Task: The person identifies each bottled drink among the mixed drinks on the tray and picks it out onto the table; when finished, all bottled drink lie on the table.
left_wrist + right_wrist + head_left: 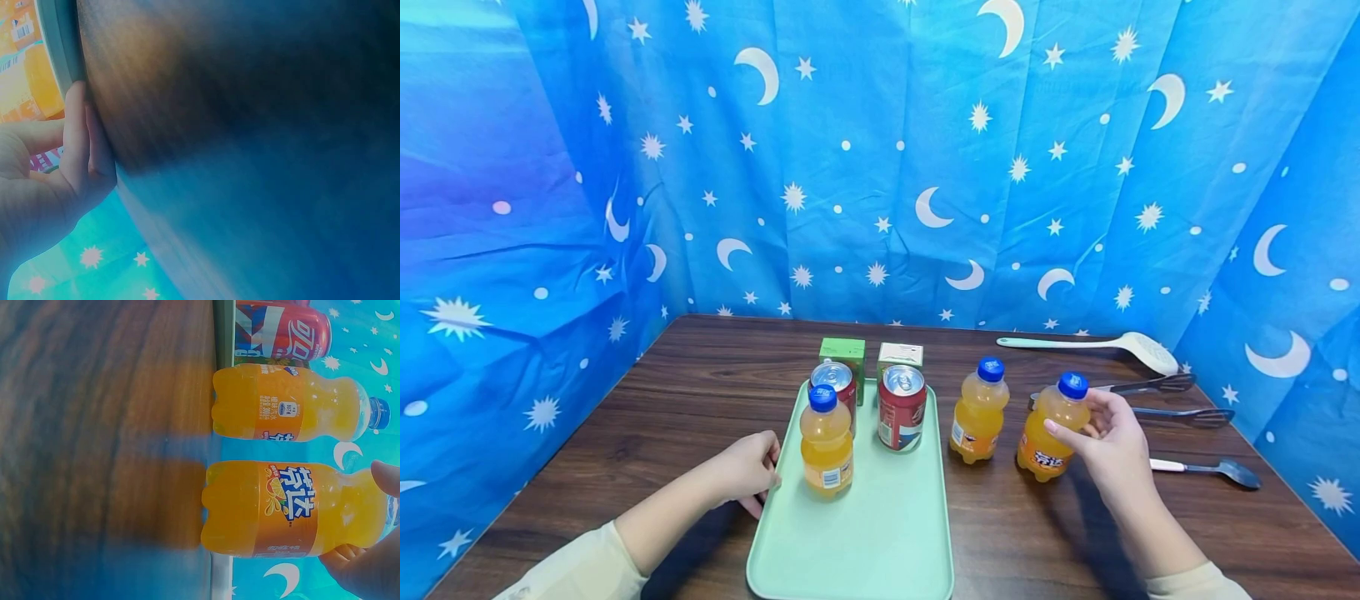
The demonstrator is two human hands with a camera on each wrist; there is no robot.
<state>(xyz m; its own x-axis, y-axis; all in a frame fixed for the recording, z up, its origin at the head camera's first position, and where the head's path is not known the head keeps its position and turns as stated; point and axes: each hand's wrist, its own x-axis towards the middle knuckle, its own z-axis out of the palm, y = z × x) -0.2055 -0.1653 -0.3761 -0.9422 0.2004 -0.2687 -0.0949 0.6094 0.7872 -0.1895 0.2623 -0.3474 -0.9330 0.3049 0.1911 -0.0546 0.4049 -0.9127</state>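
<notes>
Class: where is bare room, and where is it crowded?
Bare: the tray in front of its bottle; the table between the left hand and cloth.
Crowded: around cans and boxes; around two bottles, right hand and utensils at right.

Brown table (647, 400) under green tray (880, 533), 2 drink bottles (977, 417), 4 utensils (1152, 351)

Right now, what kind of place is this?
Maybe a small curtained-off filming or practice spot: a blue moon-and-star curtain hangs around a wooden table, with drinks and a green tray on it.
</notes>
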